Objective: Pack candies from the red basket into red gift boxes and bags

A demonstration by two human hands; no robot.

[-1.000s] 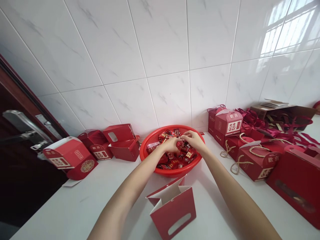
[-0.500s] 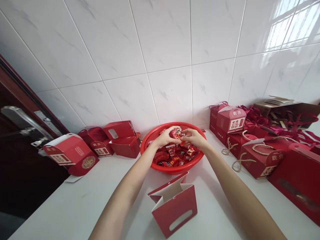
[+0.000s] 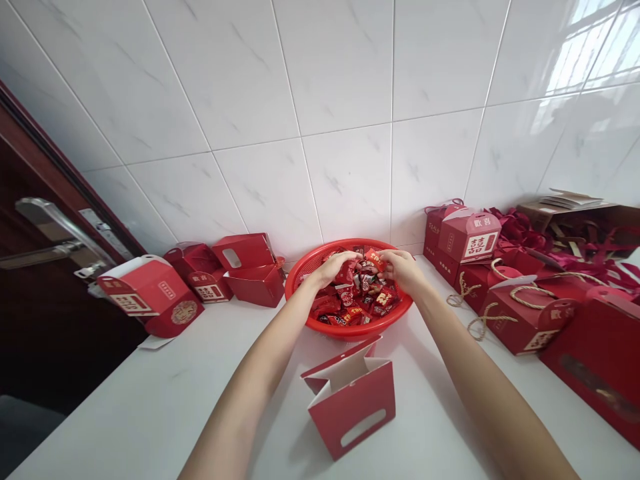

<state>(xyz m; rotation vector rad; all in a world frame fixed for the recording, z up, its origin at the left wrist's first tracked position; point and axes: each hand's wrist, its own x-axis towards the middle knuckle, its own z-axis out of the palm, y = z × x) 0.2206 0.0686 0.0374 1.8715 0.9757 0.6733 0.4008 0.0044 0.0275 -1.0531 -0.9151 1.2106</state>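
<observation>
A red plastic basket (image 3: 350, 333) full of red-wrapped candies (image 3: 350, 311) stands against the tiled wall. My left hand (image 3: 334, 268) is over its left part, fingers closed on a red-wrapped candy (image 3: 347, 272). Over the right part of the basket, my right hand (image 3: 400, 268) has its fingers closed round a red packet with gold print (image 3: 374, 259). The two hands are apart. Between my forearms, nearer to me, an open red paper box (image 3: 353, 410) stands upright with its white inside showing and an oval cut-out in front.
Red boxes (image 3: 155, 297) and an open-lidded red box (image 3: 255, 283) stand at the left, near a door handle (image 3: 65, 227). On the right are red gift boxes (image 3: 470, 237), rope-handled boxes (image 3: 530, 317), dark red ribbons and a cardboard box (image 3: 600, 212).
My hands have moved apart, the right one shifting right, and more candies show between them. The whole view has shifted slightly.
</observation>
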